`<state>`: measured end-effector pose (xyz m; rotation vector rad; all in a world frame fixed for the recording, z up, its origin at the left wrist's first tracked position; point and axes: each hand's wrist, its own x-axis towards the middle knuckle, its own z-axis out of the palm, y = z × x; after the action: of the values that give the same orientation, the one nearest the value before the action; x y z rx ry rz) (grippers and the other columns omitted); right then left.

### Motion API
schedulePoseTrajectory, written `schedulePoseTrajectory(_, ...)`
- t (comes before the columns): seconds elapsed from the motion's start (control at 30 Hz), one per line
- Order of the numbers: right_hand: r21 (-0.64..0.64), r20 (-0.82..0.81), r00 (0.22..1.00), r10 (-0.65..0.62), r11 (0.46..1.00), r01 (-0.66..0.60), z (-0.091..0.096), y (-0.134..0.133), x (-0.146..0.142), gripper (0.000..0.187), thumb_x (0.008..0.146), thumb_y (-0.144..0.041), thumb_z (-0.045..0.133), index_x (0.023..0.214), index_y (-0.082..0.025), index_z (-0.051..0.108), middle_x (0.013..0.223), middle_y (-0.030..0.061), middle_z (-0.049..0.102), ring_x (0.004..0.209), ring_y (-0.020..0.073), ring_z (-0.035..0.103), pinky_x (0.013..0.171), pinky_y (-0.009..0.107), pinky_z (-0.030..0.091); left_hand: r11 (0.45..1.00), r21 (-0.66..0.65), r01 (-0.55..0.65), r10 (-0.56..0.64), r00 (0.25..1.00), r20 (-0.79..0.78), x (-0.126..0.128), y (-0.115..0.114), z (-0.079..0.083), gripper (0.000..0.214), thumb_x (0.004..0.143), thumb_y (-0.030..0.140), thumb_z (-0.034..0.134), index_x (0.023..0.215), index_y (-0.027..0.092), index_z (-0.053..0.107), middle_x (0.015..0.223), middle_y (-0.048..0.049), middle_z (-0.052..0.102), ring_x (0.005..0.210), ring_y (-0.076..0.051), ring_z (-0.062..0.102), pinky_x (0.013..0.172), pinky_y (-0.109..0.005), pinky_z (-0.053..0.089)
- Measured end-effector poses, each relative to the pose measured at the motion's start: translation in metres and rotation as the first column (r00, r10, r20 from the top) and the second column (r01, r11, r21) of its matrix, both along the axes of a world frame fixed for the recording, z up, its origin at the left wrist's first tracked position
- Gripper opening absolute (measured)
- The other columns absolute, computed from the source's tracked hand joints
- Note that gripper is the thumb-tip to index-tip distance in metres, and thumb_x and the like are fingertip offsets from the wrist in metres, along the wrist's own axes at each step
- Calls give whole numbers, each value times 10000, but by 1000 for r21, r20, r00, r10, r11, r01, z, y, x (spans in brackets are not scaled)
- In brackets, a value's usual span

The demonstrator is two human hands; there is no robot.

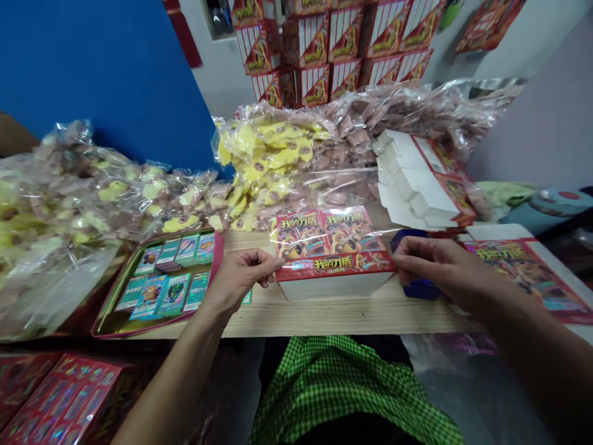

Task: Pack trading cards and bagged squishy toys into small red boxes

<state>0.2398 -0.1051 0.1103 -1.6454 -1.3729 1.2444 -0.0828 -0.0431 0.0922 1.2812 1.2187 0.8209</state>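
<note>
A red and white display box point(337, 287) of small packets stands on the wooden table in front of me, with clear plastic film point(340, 180) around it and rising behind it. My left hand point(243, 275) is closed in a pinch on the film at the box's left front corner. At the right front corner my right hand point(428, 259) pinches the film too, its fingers curled. Two colourful packet fronts point(303, 235) show inside the box. Partly hidden behind my right hand is a dark blue container point(419, 289).
Left of the box lies a tray point(220, 253) of card stacks. Bagged yellow and pink plush pieces point(273, 154) heap along the back. Unfolded cartons point(417, 185) and a flat printed box point(523, 266) lie to the right. Stacked red boxes point(312, 40) stand against the wall.
</note>
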Motion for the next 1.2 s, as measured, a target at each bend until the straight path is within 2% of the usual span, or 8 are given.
schedulePoseTrajectory(0.2,19,-4,1000,22,1000,-22,-5,1,5,433,730,-602,781,682,-225,573,599,36,637,563,161,545,534,283,380,1000,28,3,-3,1000,-30,1,0,2,320,638,379,906,528,190,672,489,-3,586,454,-87,455,415,-183,338)
schedulePoseTrajectory(0.33,-3,37,999,-18,1000,18,-3,1,0,233,834,-305,721,679,-210,575,586,27,648,536,140,544,511,257,367,996,89,15,-8,997,-83,-1,0,-1,356,609,441,923,537,196,675,493,2,566,454,-86,437,391,-173,323)
schedulePoseTrajectory(0.43,-35,33,997,-76,996,77,-2,3,-5,239,854,-92,642,663,-201,549,531,-2,619,513,116,554,515,220,377,996,91,23,-14,995,-100,-2,3,-5,427,575,529,930,524,201,661,494,5,542,446,-83,402,364,-175,294)
schedulePoseTrajectory(0.5,-52,16,994,-108,993,108,-1,5,-8,280,869,-40,609,653,-200,532,501,-16,603,494,106,561,510,198,389,996,80,32,-24,994,-110,-3,4,-6,454,578,569,921,521,205,655,501,5,534,450,-83,387,358,-177,286)
schedulePoseTrajectory(0.8,-19,99,993,-72,997,74,-9,2,-7,282,860,-14,574,658,-202,515,499,-30,607,483,106,561,471,190,351,997,52,52,-44,988,-146,-3,2,-2,412,651,540,894,572,210,661,531,16,522,492,-99,415,402,-198,338)
schedulePoseTrajectory(1.0,103,380,924,-36,995,-4,-10,-1,-10,263,876,-77,588,661,-199,499,592,-10,595,553,121,524,515,237,314,998,55,43,-27,962,-273,0,1,2,439,645,617,815,554,223,645,531,-12,577,504,-143,475,430,-249,365)
schedulePoseTrajectory(1.1,168,530,846,-62,985,-33,-9,-6,-14,247,878,-87,599,706,-208,469,621,-6,544,565,130,460,534,276,279,992,124,24,15,951,-308,-5,3,-5,397,668,607,767,654,231,639,568,-15,613,490,-159,519,426,-267,381)
schedulePoseTrajectory(1.2,119,429,900,-73,993,23,-16,-7,-12,162,911,-147,610,860,-215,472,669,-8,545,585,148,490,523,273,311,939,325,109,38,909,-415,-10,5,-14,382,772,579,706,956,247,664,772,-49,713,615,-236,659,470,-321,490)
